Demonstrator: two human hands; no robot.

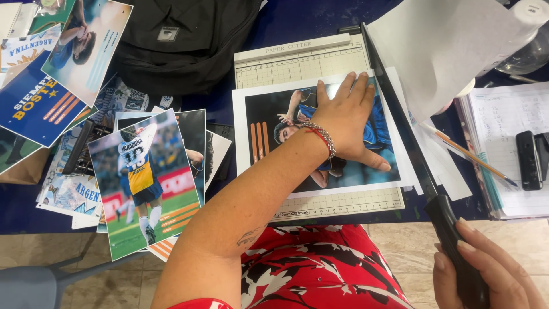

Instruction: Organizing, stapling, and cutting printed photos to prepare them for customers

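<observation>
A beige paper cutter (297,66) with a printed grid lies on the dark blue table. A glossy photo print of a footballer (274,123), white-bordered, lies across its bed. My left hand (346,120) presses flat on the print, fingers spread toward the blade side, a bead bracelet on the wrist. My right hand (486,269) grips the black handle of the cutter's blade arm (400,123). The arm runs diagonally along the print's right edge, close to the bed.
A loose pile of football prints (143,177) covers the table's left side. A black bag (189,40) sits behind them. At right lie white paper sheets (446,46), a notebook (509,131) with a pencil (466,154) and a black stapler (529,160).
</observation>
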